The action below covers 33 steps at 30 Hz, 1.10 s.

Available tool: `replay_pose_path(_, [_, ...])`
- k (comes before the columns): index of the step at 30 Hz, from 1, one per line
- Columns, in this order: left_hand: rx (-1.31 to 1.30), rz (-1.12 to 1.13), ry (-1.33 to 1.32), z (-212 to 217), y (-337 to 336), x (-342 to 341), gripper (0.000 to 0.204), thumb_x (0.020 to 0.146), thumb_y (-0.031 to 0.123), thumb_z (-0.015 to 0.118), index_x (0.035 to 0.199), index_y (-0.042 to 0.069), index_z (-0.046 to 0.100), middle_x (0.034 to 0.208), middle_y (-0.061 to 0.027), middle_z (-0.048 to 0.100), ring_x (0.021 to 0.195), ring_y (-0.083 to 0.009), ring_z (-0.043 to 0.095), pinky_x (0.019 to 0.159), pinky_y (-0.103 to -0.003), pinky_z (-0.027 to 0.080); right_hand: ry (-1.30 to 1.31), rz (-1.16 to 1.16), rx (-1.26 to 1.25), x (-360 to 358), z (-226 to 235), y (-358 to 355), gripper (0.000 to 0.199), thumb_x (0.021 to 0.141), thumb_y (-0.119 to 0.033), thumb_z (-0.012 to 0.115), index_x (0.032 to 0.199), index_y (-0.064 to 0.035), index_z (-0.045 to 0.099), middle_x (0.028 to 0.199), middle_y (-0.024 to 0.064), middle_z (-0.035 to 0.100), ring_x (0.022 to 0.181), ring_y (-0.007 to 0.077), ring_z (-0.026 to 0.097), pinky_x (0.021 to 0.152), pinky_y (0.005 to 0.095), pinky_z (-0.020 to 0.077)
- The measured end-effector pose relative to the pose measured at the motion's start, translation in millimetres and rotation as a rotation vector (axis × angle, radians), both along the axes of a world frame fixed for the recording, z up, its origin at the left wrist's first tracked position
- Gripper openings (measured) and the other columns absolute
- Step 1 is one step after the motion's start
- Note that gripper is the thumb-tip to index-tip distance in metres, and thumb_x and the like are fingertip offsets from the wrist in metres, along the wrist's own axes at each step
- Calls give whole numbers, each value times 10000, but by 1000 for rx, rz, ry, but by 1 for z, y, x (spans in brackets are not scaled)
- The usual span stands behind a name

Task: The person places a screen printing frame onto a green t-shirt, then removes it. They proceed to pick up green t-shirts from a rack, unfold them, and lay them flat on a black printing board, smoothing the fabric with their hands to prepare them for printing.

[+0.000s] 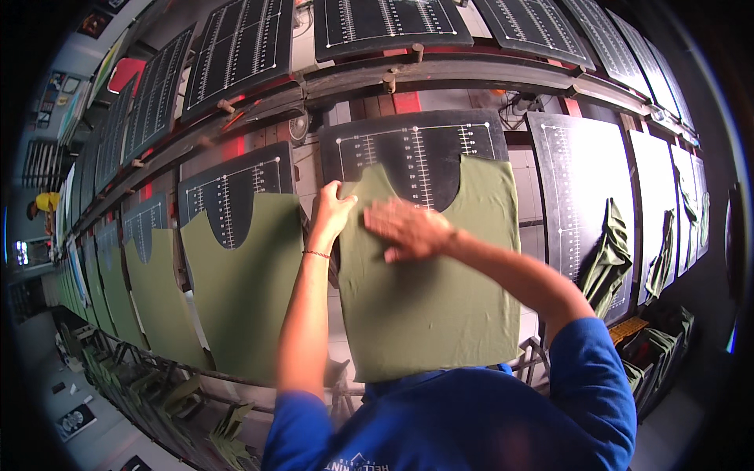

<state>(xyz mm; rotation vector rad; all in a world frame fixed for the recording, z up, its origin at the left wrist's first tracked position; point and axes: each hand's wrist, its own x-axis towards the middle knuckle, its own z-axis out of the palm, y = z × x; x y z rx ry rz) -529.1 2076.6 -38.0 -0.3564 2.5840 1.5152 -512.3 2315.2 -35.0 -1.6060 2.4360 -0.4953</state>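
Observation:
A green cut shirt panel [440,306] with a curved neckline lies over a black printing board [408,145] marked with white ruler lines. At the panel's upper left edge, my left hand [334,212] is closed on the fabric, its thumb on the near side; the other fingers are partly hidden. My right hand [408,228] lies flat on the cloth just right of it, fingers stretched out and holding nothing. Small wrinkles run below the hands. On the left, another green panel [251,290] lies smooth on its own board.
More boards with green panels [161,290] run off to the left. At right, a bunched green cloth [609,255] hangs on a glaring board [581,180]. A dark rail [463,82] with pegs crosses behind, beyond it several bare boards [236,47]. Green pieces [660,353] hang low right.

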Motion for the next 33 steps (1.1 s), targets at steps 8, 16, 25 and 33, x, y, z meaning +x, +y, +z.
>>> replay_pose_path(8, [-401,252,238,32,-15,2,128,832,54,714,923,19,631,870,-119,613,825,-253,611,744,-384,489,57,-443,-21,24,12,-110,861,969,-637,346,1520,24,345,1609,193,312,1521,326,221,1260,475,110])
replay_pose_path(16, [-423,152,363,45,51,154,314,940,104,632,1224,-18,581,1331,-198,556,1243,-383,523,1048,-474,421,-259,272,-19,202,0,46,911,866,-670,560,1570,-150,307,1640,28,289,1529,222,215,1268,457,127])
replay_pose_path(25, [-805,-99,-100,20,108,379,684,1012,365,452,1551,-21,280,1628,-239,219,1505,-466,158,1208,-588,131,264,-428,46,-64,2,184,821,979,-598,465,1568,-57,283,1622,175,282,1515,361,222,1236,520,161])
replay_pose_path(33, [-862,-112,-58,19,118,359,750,1018,385,428,1567,-59,176,1647,-255,143,1533,-430,87,1230,-558,28,-154,-20,62,305,1,211,779,943,-618,487,1565,-173,341,1643,82,277,1531,294,209,1242,552,139])
